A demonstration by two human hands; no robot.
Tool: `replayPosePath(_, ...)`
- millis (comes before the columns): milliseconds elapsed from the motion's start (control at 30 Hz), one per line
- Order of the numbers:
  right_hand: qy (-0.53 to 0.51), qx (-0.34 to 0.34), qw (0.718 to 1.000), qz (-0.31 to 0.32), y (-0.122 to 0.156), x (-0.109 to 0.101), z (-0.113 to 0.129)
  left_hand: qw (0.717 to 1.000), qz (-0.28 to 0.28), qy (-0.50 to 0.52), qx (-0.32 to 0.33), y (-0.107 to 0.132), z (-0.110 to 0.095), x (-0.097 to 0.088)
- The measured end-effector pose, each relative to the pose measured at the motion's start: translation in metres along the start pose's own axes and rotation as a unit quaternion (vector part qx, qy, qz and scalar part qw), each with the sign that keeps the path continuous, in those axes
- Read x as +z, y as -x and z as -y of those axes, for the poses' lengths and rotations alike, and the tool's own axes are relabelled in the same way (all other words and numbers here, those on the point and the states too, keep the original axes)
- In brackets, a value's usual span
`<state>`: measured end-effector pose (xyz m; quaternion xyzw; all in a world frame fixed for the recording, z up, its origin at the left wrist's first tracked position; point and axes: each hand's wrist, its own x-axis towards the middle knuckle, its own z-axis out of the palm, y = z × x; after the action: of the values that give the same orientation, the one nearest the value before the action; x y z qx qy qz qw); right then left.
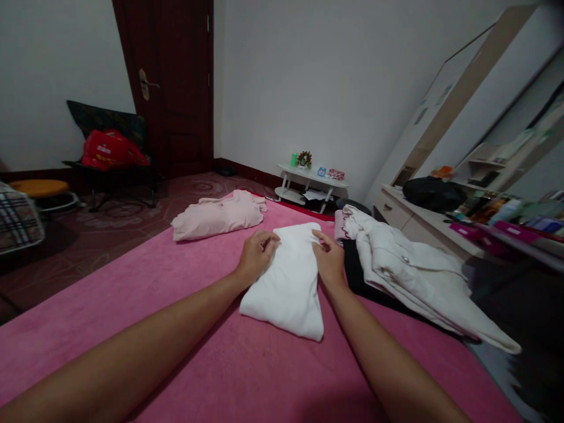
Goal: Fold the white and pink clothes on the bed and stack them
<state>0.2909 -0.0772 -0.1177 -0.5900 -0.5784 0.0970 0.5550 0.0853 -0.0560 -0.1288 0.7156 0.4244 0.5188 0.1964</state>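
Observation:
A white garment (288,282), folded into a narrow rectangle, lies flat on the pink bedspread (176,329) in front of me. My left hand (259,254) pinches its left edge, fingers curled near the far end. On the opposite edge, my right hand (329,257) grips the cloth between thumb and fingers. The kind of garment cannot be made out. Beyond my left hand rests a folded pale pink garment (218,216). To the right of my right hand is a heap of off-white clothing (396,258) with a button, lying over a black cloth (355,270).
A small white table (308,174) with a plant stands by the far wall. At left, a folding chair (110,167) holds a red bag (110,148), near an orange-topped stool (39,188). A cluttered dresser (405,217) with a black bag (434,192) lines the right side.

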Motion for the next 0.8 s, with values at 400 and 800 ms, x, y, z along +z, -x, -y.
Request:
replayPosePath(400, 0.227, -0.149, 0.958, 0.091, 0.009, 0.016, 0.015, 0.949, 0.208, -0.211, 0.108, -0.005, -0.025, 0.009)
replayPosePath(800, 0.36, 0.013, 0.886, 0.29, -0.01, 0.01, -0.027, 0.903, 0.321, -0.284, 0.028, -0.031, 0.011, 0.033)
